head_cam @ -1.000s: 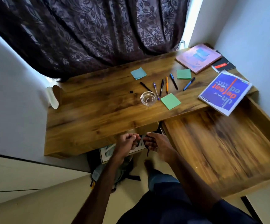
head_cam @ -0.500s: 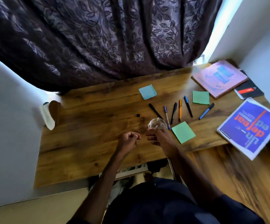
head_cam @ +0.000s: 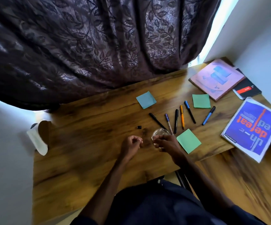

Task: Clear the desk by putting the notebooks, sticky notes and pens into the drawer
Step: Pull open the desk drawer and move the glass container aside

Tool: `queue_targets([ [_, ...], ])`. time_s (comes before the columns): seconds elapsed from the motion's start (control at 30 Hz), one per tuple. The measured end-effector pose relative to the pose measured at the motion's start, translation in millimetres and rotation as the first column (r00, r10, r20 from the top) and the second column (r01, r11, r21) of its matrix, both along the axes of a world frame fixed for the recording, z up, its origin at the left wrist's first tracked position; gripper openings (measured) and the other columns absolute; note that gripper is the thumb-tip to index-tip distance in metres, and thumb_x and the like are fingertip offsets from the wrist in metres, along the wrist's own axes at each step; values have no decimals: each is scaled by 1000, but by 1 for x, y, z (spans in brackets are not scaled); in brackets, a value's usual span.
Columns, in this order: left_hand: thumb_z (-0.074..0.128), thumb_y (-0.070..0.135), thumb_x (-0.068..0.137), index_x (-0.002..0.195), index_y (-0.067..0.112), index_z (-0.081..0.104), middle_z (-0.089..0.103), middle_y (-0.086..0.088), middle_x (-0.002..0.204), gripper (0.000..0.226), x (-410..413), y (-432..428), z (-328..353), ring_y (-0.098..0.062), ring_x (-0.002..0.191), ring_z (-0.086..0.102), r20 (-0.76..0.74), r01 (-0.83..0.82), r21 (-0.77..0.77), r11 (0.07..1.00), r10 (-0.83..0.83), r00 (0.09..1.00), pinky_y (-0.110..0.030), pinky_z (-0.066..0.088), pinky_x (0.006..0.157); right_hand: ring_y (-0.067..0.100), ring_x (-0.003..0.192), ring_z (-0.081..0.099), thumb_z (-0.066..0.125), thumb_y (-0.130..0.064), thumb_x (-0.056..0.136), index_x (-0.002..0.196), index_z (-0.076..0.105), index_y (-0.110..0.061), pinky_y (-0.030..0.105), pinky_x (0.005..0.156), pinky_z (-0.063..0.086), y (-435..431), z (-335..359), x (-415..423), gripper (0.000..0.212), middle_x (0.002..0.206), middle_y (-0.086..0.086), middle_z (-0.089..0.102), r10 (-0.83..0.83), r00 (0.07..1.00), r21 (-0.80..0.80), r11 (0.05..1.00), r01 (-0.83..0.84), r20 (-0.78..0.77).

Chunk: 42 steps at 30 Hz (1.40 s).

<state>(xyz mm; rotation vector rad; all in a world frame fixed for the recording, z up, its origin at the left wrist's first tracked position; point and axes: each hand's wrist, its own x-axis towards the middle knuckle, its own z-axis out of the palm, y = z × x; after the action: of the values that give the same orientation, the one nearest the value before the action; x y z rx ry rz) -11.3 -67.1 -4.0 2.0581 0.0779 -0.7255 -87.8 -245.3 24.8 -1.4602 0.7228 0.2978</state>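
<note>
Landmark: glass dish (head_cam: 159, 133), near the front middle of the worktop (head_cam: 83, 148).
Left grip (head_cam: 131, 142): just left of the dish, clenched, nothing visible inside.
Right grip (head_cam: 166, 143): over the dish's near rim, fingers curled; grasping the dish or only touching it, cannot tell.
Pens (head_cam: 182, 116): six, fanned just beyond the dish and to its right; light, stiff, likely to roll. Best gathered into a bundle and pinched mid-barrel.
Sticky notes: green pad (head_cam: 188, 141) just right of the dish, second green pad (head_cam: 201, 101) and blue pad (head_cam: 146, 99) farther beyond. Light, loose-leaved; best pinched across the whole stack.
Notebooks: pink notebook (head_cam: 216, 79), black notebook (head_cam: 246, 90) and blue-covered notebook (head_cam: 253, 129), well right of the dish. Flat, probably floppy, heaviest here; best taken at the spine.
Black cap (head_cam: 139, 127): just beyond the dish, to its left.
Drawer: not in view.
</note>
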Motion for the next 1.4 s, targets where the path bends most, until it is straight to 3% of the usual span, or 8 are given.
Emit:
queue_targets([
  [0.17,73,37,90,99,20,71,74,4,93,20,23,1,-9,-7,81,70,15,-25,54,998,24,1000,-26,60,66,12,78,71,71,-29,93,98,74,-16,30,68,58,4,-15,30,14,90,2,75,94,995,-241,967,-87,21],
  [0.27,71,51,87,97,24,68,71,8,90,28,42,3,-15,-6,78,68,33,8,137,990,-13,999,-26,59,65,6,85,72,69,-44,90,99,73,-29,27,71,61,13,-33,60,18,97,-8,74,280,959,-546,798,-254,-38],
  [0.37,71,45,89,108,26,67,71,8,103,27,60,8,-31,-6,88,65,99,59,220,974,-83,992,-31,61,80,12,95,70,67,-22,95,117,68,-18,29,76,62,28,-42,90,23,114,-2,70,380,922,-708,632,-316,-72],
  [0.57,74,25,89,126,22,62,62,3,127,39,64,17,-52,-14,114,59,143,108,218,970,-141,980,-36,56,94,22,85,63,67,-20,93,102,71,-14,35,70,56,39,-71,128,11,103,5,63,471,859,-801,425,-422,-202],
  [0.9,72,13,87,109,22,65,64,4,109,24,57,17,-50,-16,104,61,169,73,227,971,-113,979,-33,56,87,10,73,56,72,-25,90,100,73,-16,14,52,31,35,-67,111,13,95,0,66,476,871,-836,422,-351,-125],
  [1.0,66,21,95,113,22,63,62,10,109,19,40,14,-37,-7,98,57,217,93,257,962,-151,964,-22,47,78,9,72,60,72,-24,91,102,74,-16,14,53,39,32,-50,82,14,95,-1,70,458,889,-842,472,-262,-20],
  [1.13,61,25,97,108,24,64,68,7,107,12,4,-11,-22,-11,96,63,288,121,246,962,-192,938,-28,52,80,8,72,67,77,-27,84,94,76,-19,21,56,52,12,-32,28,14,90,-6,73,331,927,-817,574,-52,174],
  [1.4,55,28,92,101,26,63,68,7,100,12,-107,-98,-3,-13,88,63,377,500,280,819,-573,727,-30,51,71,-1,66,64,79,-29,81,88,76,-26,9,59,45,-64,-41,-143,8,81,-13,71,-35,991,-756,643,123,132],
])
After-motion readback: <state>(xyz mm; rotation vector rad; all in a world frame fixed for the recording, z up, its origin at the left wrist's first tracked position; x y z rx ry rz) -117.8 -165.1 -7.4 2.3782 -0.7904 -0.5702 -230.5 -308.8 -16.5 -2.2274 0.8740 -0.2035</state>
